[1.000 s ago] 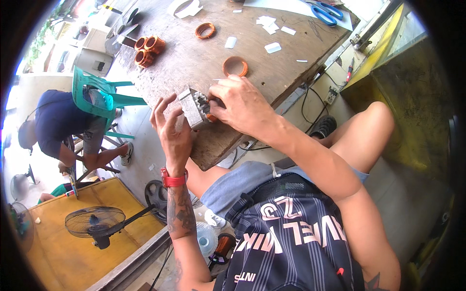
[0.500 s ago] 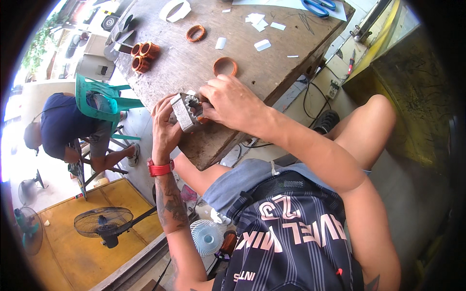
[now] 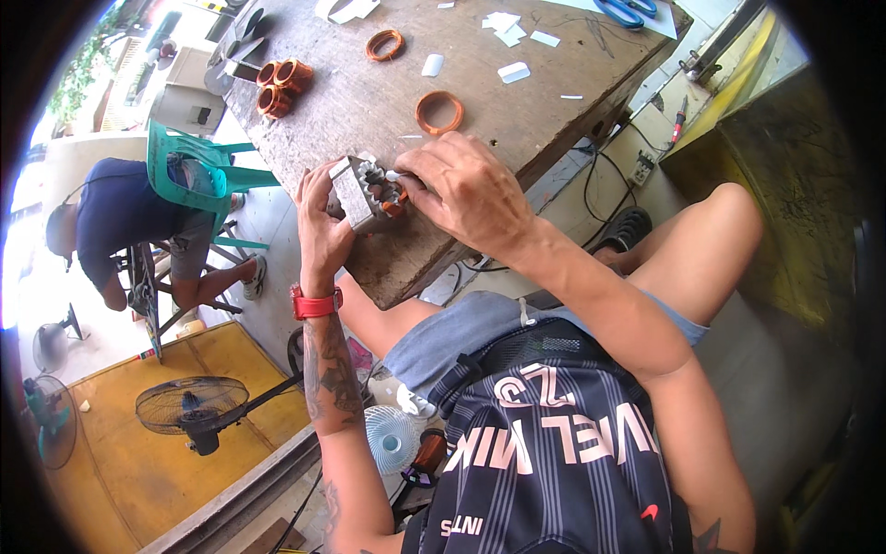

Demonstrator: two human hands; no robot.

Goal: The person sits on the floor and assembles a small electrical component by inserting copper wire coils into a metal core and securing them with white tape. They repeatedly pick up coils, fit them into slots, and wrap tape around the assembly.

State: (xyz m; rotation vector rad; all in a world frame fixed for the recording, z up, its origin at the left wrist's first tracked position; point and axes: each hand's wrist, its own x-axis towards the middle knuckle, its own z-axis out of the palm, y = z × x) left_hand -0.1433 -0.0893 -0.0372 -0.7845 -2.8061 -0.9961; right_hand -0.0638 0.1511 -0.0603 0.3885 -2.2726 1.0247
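Observation:
My left hand (image 3: pixel 321 226) is wrapped round a grey metal stator core (image 3: pixel 353 196) at the table's near corner. The core's toothed opening faces right, and some orange copper winding (image 3: pixel 395 205) shows in its lower part. At that opening my right hand (image 3: pixel 472 189) pinches a small white slip (image 3: pixel 393 175) between thumb and forefinger. The slip is mostly hidden, so its exact shape cannot be told. Just beyond the right hand, a loose copper wire coil (image 3: pixel 438 113) lies on the wooden table (image 3: pixel 360 120).
Another copper coil (image 3: pixel 384 44), a cluster of wound coils (image 3: pixel 281 88), white paper pieces (image 3: pixel 514 72) and blue scissors (image 3: pixel 628 11) lie farther back on the table. A co-worker (image 3: pixel 129 226) sits at the left by a green chair (image 3: pixel 189 171). A black fan (image 3: pixel 198 406) stands lower left.
My right hand has drawn slightly back from the core's opening, and the white slip now shows at its fingertips. The left hand still holds the core. The whole view has shifted a little.

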